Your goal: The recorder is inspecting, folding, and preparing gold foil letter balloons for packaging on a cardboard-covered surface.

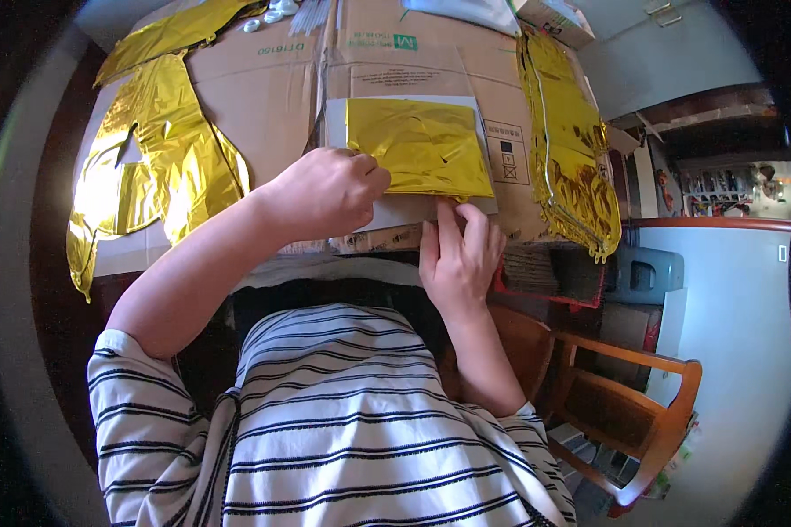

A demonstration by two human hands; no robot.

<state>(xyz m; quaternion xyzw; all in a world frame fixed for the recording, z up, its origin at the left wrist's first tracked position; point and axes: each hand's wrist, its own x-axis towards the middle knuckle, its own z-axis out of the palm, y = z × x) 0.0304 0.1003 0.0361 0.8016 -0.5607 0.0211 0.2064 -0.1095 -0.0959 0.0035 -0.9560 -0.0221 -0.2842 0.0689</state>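
A folded sheet of shiny gold foil [420, 145] lies on a pale flat card [404, 213] near the front of a cardboard-covered table. My left hand [334, 189] is closed at the foil's left edge, its fingertips partly hidden; it appears to pinch that edge. At the foil's lower edge, my right hand [466, 255] has its fingers stretched out and thumb apart, with fingertips touching the fold. Larger flat gold foil shapes, like uninflated balloons, lie on both sides: a left one [163, 132] and a right one [562, 132].
Flattened cardboard [264, 97] covers the table. Clear straws [309, 16] and small white round pieces [252, 25] lie at the back, beside a clear plastic bag [466, 12]. A wooden chair [624, 400] and a grey-blue plastic stool [649, 274] stand to the right.
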